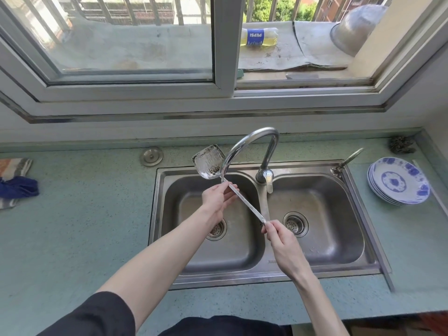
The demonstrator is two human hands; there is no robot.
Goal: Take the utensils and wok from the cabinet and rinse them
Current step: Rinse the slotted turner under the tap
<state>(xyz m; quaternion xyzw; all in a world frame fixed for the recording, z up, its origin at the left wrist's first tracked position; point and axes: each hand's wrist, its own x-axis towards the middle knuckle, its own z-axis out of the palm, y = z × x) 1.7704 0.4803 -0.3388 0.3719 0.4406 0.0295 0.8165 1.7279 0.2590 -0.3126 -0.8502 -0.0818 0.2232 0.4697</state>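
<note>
A long steel spatula (210,161) is held slanted over the left basin of the double sink (358,238). Its blade points up and left, just left of the curved tap (252,141). My right hand (281,241) grips the end of the handle above the divider between the basins. My left hand (219,197) wraps loosely around the handle just below the blade, fingers touching the metal. No water stream shows at the spout. No wok is in view.
A stack of blue-and-white plates (398,181) stands on the counter right of the sink. A scourer (401,144) lies in the back right corner. Cloths (14,180) lie at far left. A steel bowl (356,27) and bottle (259,37) sit outside the window.
</note>
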